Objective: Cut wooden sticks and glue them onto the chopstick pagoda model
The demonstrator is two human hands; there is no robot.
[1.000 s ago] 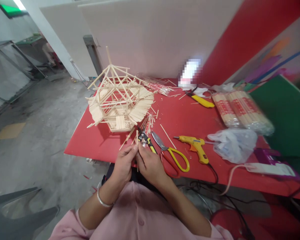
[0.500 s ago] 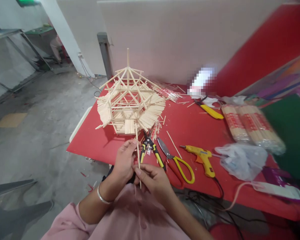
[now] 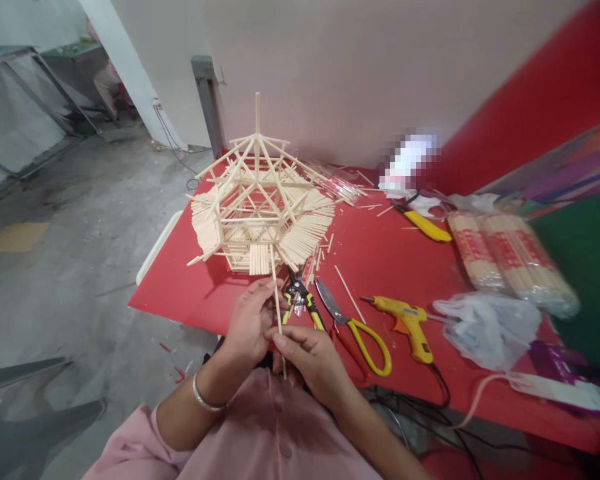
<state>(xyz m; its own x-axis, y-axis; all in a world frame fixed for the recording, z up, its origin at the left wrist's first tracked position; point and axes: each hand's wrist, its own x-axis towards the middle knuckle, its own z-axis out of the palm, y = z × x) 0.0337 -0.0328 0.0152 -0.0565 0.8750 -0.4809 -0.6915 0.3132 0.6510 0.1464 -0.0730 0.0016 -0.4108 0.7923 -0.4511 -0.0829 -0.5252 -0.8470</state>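
Note:
Between my two hands is a thin wooden stick [image 3: 279, 305], its far end pointing at the stick model. My left hand [image 3: 253, 313] pinches it near the upper part, while my right hand [image 3: 307, 357] grips it lower down, close to my shirt. Just beyond stands a pagoda-like model [image 3: 257, 193] built of wooden sticks, with an upright stick at its peak and fanned rows of sticks at its sides. Right of my hands lie yellow-and-black cutting pliers [image 3: 297, 293], partly behind my fingers, and scissors [image 3: 353, 325] with yellow and red handles.
A yellow glue gun [image 3: 405, 320] with a cord lies right of the scissors. Farther right are a plastic bag [image 3: 490, 327] and packs of sticks [image 3: 510, 257]. Yellow-handled pliers [image 3: 427, 225] rest near the back. Stick offcuts lie on the red table [image 3: 180, 287].
My view has shifted slightly, so the tools and packs appear a little lower and farther right. Both hands keep hold of the stick in nearly the same pose.

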